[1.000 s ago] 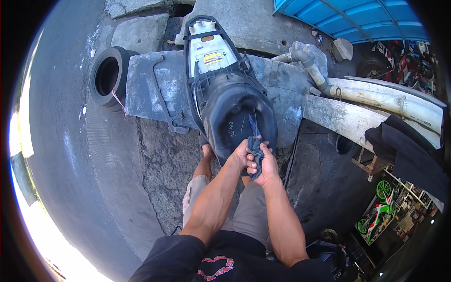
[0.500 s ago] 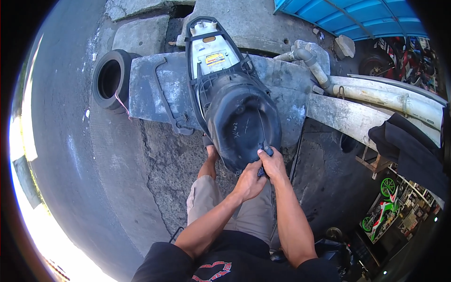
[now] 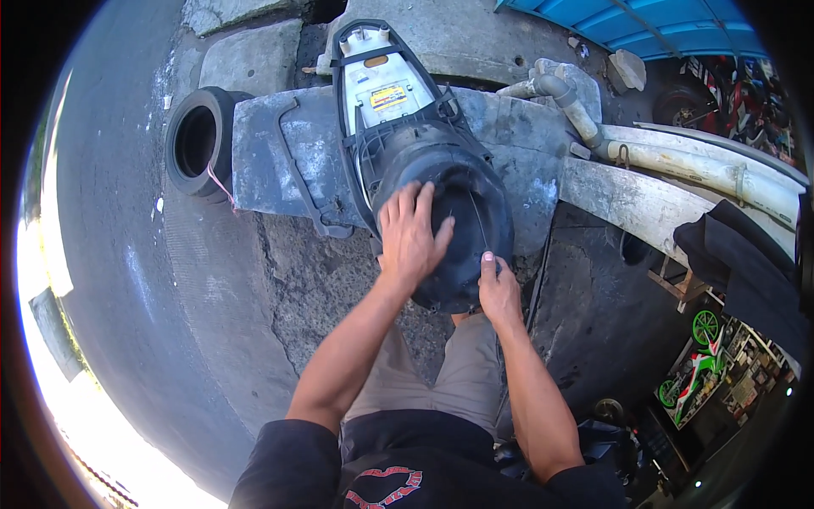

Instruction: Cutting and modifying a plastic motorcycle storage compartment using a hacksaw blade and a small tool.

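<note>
A black, bowl-shaped plastic section [image 3: 466, 284], part of what looks like a motorcycle seat base, lies in front of me on a concrete slab [image 3: 521, 182]. At its far end is a pale panel [image 3: 394, 78] with a yellow label, framed in black. My left hand [image 3: 411, 231] is over the bowl's left side, fingers spread, holding nothing; whether it touches the surface I cannot tell. My right hand [image 3: 500, 293], at the bowl's right near edge, is closed around a long thin-shafted tool [image 3: 480, 219]. The shaft points away from me across the bowl; the handle is hidden in my grip.
A tyre [image 3: 222, 140] stands against the slab's left end, and a bent dark bar [image 3: 292, 165] lies on the slab. White pipes [image 3: 678, 164] and a pale plank [image 3: 623, 197] are at the right, with black cloth [image 3: 746, 263] hanging nearby. A blue panel [image 3: 644, 24] rises at the far right.
My left hand has left the near rim beside the right hand and moved up and left over the bowl, fingers spreading. My right hand has shifted slightly right and nearer, keeping the tool.
</note>
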`<state>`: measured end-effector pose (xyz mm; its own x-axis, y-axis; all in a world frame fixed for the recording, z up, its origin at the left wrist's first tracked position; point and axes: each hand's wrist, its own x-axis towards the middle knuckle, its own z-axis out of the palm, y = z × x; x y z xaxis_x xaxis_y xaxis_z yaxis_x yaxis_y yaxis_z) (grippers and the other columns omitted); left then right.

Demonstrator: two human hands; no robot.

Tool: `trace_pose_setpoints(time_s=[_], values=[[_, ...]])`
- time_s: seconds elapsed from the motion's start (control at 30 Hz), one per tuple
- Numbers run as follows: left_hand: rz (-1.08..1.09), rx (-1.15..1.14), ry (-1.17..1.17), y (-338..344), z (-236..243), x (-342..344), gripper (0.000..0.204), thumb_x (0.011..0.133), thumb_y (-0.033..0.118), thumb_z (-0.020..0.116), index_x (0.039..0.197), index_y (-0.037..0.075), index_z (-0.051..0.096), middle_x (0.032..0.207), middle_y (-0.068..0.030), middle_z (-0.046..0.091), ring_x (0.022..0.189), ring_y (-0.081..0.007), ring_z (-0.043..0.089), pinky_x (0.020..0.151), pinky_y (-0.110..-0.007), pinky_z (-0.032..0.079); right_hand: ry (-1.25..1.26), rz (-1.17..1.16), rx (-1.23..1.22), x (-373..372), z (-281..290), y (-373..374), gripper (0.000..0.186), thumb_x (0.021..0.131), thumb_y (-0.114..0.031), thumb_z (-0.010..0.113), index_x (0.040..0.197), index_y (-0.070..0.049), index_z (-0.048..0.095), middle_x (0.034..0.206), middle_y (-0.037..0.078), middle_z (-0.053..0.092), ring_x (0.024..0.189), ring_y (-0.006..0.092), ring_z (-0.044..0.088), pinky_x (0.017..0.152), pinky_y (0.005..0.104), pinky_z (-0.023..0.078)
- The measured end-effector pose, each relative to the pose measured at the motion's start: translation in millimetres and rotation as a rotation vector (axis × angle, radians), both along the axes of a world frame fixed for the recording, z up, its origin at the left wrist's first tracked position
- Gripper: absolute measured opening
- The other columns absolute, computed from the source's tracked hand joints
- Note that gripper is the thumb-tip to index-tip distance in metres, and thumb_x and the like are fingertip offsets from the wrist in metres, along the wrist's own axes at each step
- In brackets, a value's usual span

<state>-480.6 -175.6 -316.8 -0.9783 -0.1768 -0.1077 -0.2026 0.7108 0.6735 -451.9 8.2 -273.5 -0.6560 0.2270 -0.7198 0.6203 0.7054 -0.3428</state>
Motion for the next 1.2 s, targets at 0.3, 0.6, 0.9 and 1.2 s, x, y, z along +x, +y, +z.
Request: trace_pose_setpoints(time_s=[0.3,0.6,0.9,1.2], values=[[-0.314,-0.220,-0.201,-12,-55,-72,0.090,0.081,0.046,0.079,0.159,0.027,0.037,0.158,-0.0170,0.042,0.143,-0.0424,0.040,0.116,-0.056,0.036,-0.243,0.350,0.379,-41,35,-33,0.041,0.105,-0.033,0.047,0.122,0.002,0.059,0.107,0.032,0.071,0.100,0.0503,0.069,0.090,0.0570,0.054],[-0.336,-0.213,-0.318,-2,-50,-85,0.100,0.077,0.040,0.084,0.160,0.020,0.033,0.159,-0.0163,0.039,0.145,-0.0444,0.038,0.111,-0.068,0.038,-0.103,0.652,0.434,-83,-1,-33,0.023,0.097,-0.011,0.049,0.113,0.003,0.056,0.098,0.030,0.073,0.097,0.0463,0.072,0.088,0.0532,0.058],[-0.303,-0.184,-0.314,-11,-54,-79,0.101,0.074,0.035,0.086,0.159,0.023,0.033,0.157,-0.0162,0.040,0.145,-0.0443,0.038,0.112,-0.067,0.038,-0.239,0.773,0.382,-120,-30,-47,0.025,0.097,-0.014,0.050,0.111,0.003,0.063,0.104,0.032,0.073,0.103,0.0437,0.072,0.091,0.0516,0.057],[-0.289,-0.163,-0.280,-11,-62,-77,0.101,0.074,0.034,0.087,0.160,0.021,0.034,0.158,-0.0166,0.040,0.145,-0.0437,0.038,0.110,-0.069,0.039,-0.316,0.781,0.440,-118,-24,-54,0.034,0.099,-0.024,0.053,0.113,0.004,0.067,0.108,0.030,0.072,0.105,0.0448,0.071,0.092,0.0525,0.056]])
